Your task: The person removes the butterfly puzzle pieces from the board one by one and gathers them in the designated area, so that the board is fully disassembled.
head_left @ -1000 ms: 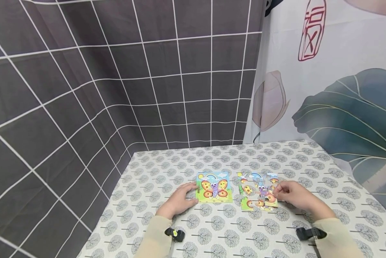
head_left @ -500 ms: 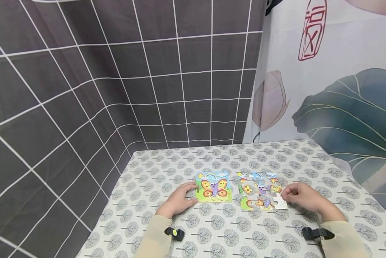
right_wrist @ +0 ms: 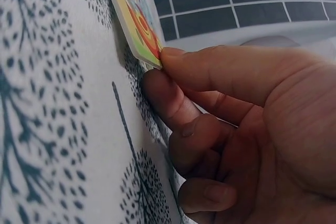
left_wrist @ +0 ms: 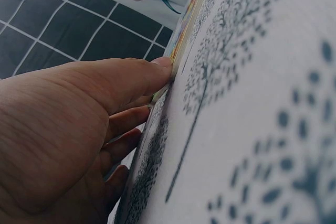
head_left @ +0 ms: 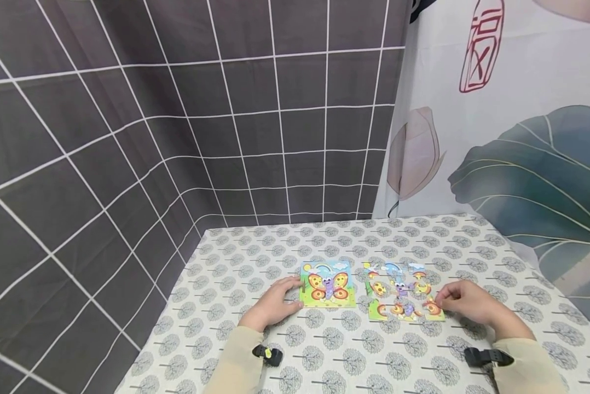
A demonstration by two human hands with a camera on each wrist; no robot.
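Observation:
Between its thumb and index finger, my right hand (head_left: 464, 302) pinches the corner of a jigsaw piece (head_left: 433, 311) with a red-orange wing print. In the right wrist view, that piece (right_wrist: 137, 30) is tilted, with its corner lifted off the cloth. Several other jigsaw pieces (head_left: 401, 290) lie face up in loose rows just left of it, forming parts of a butterfly. A square butterfly picture board (head_left: 327, 284) lies further left. My left hand (head_left: 275, 303) rests at the board's left edge, touching it with thumb and fingertips; the fingers are relaxed.
A tree-patterned cloth (head_left: 324, 355) covers the table. Behind and to the left hangs a dark curtain (head_left: 255, 137) with a white grid; a pale curtain (head_left: 423, 191) with leaf prints hangs at the right. Each wrist wears a black strapped device.
My right hand has moved right with the jigsaw piece, away from the other pieces. The piece looked white half a second ago and now shows its print. My left hand has stayed put.

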